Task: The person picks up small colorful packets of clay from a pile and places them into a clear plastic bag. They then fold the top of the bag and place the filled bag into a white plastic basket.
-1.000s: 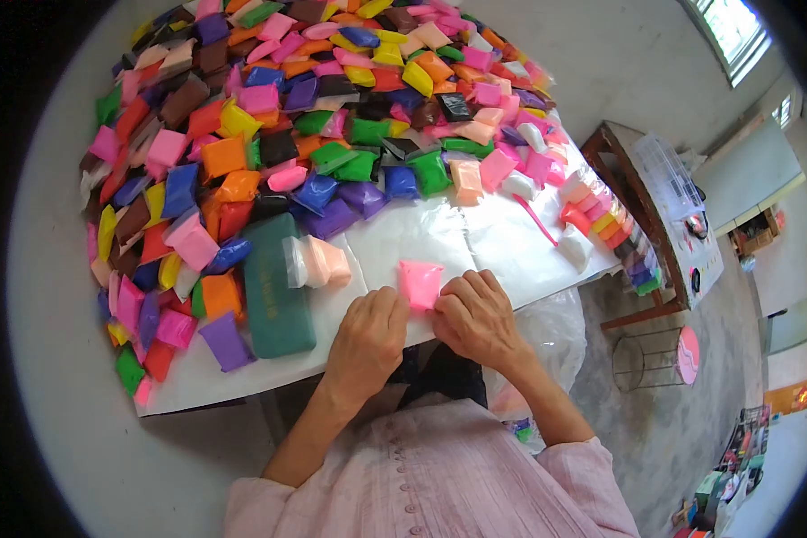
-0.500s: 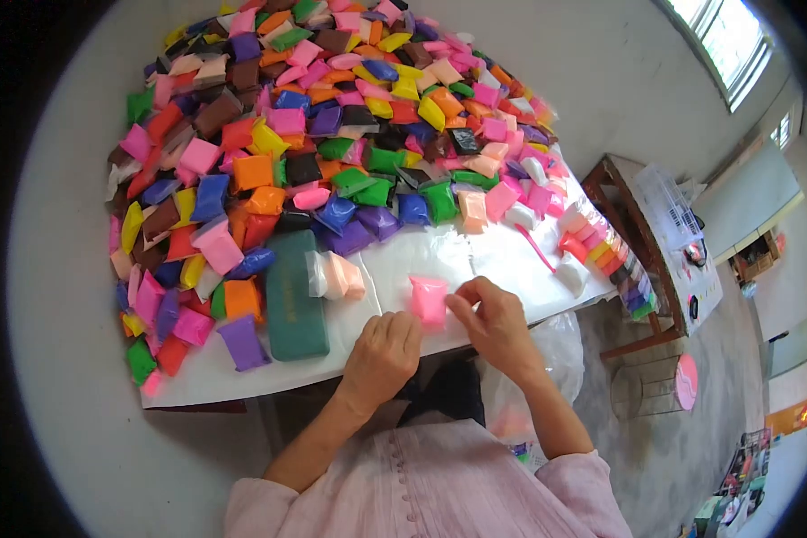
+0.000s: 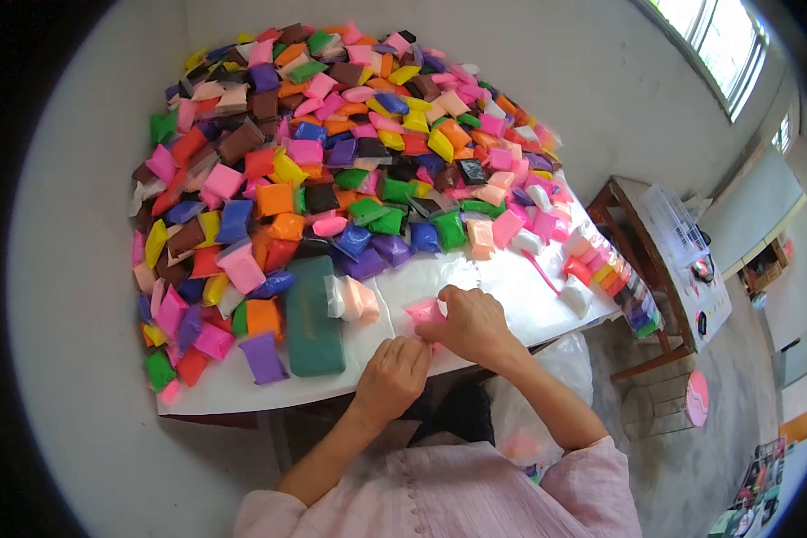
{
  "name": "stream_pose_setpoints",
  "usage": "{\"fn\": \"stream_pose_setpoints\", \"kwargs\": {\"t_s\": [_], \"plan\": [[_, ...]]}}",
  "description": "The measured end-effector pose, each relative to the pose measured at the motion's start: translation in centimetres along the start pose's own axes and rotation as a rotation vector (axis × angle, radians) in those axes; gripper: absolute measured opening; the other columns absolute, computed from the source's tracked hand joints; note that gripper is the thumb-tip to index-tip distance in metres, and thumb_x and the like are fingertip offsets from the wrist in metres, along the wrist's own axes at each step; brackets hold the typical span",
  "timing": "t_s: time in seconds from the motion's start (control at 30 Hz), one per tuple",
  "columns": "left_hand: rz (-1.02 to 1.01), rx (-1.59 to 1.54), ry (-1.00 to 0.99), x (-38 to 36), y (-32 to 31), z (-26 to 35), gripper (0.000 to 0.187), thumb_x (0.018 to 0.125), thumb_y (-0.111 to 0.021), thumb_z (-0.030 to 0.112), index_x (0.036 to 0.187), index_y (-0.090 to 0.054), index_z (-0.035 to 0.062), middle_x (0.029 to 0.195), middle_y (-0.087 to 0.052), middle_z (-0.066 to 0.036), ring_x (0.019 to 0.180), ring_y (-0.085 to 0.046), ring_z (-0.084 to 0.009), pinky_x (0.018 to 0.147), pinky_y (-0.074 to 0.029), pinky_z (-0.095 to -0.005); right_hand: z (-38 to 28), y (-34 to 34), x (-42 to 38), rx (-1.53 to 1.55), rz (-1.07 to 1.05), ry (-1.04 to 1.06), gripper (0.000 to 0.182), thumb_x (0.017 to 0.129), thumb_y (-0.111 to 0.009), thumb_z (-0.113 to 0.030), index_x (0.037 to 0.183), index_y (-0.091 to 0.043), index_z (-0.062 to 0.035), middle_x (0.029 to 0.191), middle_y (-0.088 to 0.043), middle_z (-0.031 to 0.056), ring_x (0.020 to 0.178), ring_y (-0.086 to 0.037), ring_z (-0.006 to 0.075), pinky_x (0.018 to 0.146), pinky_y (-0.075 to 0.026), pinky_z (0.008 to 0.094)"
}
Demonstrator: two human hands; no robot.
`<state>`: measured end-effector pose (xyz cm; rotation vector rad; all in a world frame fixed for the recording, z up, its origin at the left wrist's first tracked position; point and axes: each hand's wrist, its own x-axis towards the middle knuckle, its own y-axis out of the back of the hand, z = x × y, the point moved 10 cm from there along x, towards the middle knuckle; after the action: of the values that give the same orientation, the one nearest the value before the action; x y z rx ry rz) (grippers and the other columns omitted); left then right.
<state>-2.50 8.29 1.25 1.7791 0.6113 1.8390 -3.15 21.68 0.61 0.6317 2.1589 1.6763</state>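
A small pink packet, which looks like soft clay in clear plastic, lies on the white table top at the front. My right hand is closed over it, thumb and fingers gripping it and covering much of its surface. Just in front, my left hand is curled with its fingertips at the packet's near edge; what they pinch is hidden. To the left, a peach packet with a clear plastic end rests beside a dark green case.
A large heap of colourful packets covers the back and left of the table. Toward the right lie a pink stick, a white packet and a stacked row of multicoloured packets. A clear plastic bag hangs below the front edge.
My right hand has moved left, from beside the pink packet to over it, gripping it. My left hand stays at its near edge. The whole view has shifted slightly.
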Motion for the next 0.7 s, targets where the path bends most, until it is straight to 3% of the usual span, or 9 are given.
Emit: {"fn": "stream_pose_setpoints", "kwargs": {"t_s": [0.1, 0.2, 0.3, 0.43, 0.7], "plan": [[0.112, -0.119, 0.14, 0.2, 1.1, -1.3, 0.013, 0.081, -0.066, 0.003, 0.091, -0.062, -0.0031, 0.084, -0.055, -0.013, 0.075, -0.058, -0.0275, 0.068, -0.049, -0.0375, -0.4, 0.5, 1.1, 0.178, 0.013, 0.059, 0.053, 0.075, -0.078, -0.033, 0.111, -0.063, 0.0029, 0.09, -0.07, 0.018, 0.078, -0.069, 0.0306, 0.069, -0.054, 0.0397], [0.162, -0.168, 0.255, -0.3, 1.4, -2.3, 0.012, 0.081, -0.067, 0.003, 0.091, -0.062, -0.0023, 0.083, -0.057, -0.013, 0.074, -0.059, -0.0299, 0.068, -0.05, -0.0394, -2.6, 2.1, 1.6, 0.587, 0.223, 0.325, 0.042, 0.077, -0.074, -0.024, 0.108, -0.062, 0.0005, 0.099, -0.066, 0.0188, 0.078, -0.067, 0.0321, 0.07, -0.053, 0.0401], [0.206, -0.213, 0.336, -1.0, 1.6, -3.2, 0.011, 0.081, -0.066, 0.001, 0.091, -0.062, -0.0018, 0.081, -0.057, -0.014, 0.07, -0.059, -0.0311, 0.064, -0.05, -0.0396, -3.9, 0.0, 2.5, 0.675, 0.138, 0.415, 0.045, 0.077, -0.072, -0.017, 0.116, -0.059, -0.0006, 0.104, -0.064, 0.0173, 0.081, -0.066, 0.0304, 0.073, -0.053, 0.0386], [0.218, -0.197, 0.388, -0.6, 1.8, -3.3, 0.008, 0.081, -0.065, -0.001, 0.088, -0.061, -0.0012, 0.078, -0.056, -0.013, 0.067, -0.058, -0.0322, 0.061, -0.048, -0.0397, -4.9, -1.0, 3.1, 0.525, 0.244, 0.484, 0.051, 0.072, -0.07, -0.006, 0.12, -0.059, 0.0005, 0.101, -0.065, 0.0154, 0.084, -0.066, 0.0266, 0.076, -0.053, 0.0369], [0.134, -0.189, 0.418, -0.5, 1.0, -3.6, 0.006, 0.082, -0.065, 0.004, 0.084, -0.06, 0.0012, 0.077, -0.053, -0.012, 0.067, -0.058, -0.0311, 0.061, -0.049, -0.04, -4.9, -1.3, 2.9, 0.436, 0.202, 0.506, 0.057, 0.073, -0.068, -0.005, 0.128, -0.055, -0.0014, 0.114, -0.062, 0.0156, 0.093, -0.064, 0.0296, 0.084, -0.051, 0.037]]}}
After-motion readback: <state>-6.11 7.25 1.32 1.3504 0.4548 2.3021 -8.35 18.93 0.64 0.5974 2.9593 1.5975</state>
